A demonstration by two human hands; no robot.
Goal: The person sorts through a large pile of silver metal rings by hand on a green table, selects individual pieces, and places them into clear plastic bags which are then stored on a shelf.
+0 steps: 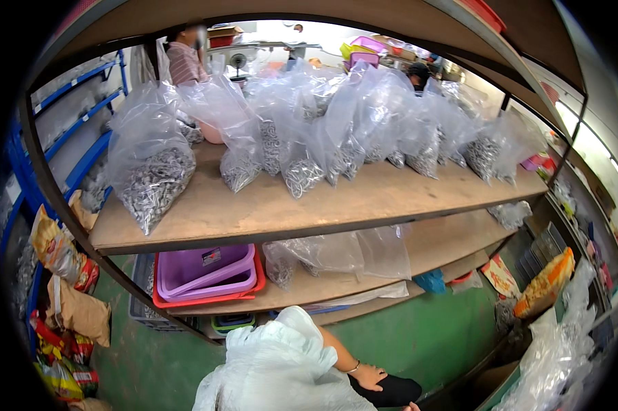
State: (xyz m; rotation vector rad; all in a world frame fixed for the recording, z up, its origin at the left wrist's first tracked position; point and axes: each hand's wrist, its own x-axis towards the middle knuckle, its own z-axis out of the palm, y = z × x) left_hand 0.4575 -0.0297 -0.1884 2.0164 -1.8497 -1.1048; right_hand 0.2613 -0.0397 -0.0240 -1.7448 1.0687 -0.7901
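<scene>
My left hand (369, 376), with a thin bracelet at its wrist, lies over my knee in black cloth (398, 392), its fingers loosely extended and nothing seen in them. At the lower edge, only a fingertip or two of my right hand (412, 407) shows; the rest is cut off. My white sleeve and top (275, 363) fill the lower middle. Beyond stands a shelf rack (254, 214), its upper board bearing several clear plastic bags of small silvery metal parts, the largest bag (157, 175) at the left end. Neither hand touches them.
Below are nested purple basins (206, 274) in a red tray (260, 284) and more clear bags (323, 253). Sacks (76, 308) lie left by blue racking (69, 140). An orange sack (545, 284) and plastic wrap (555, 349) stand right. Behind the rack are other people (184, 63).
</scene>
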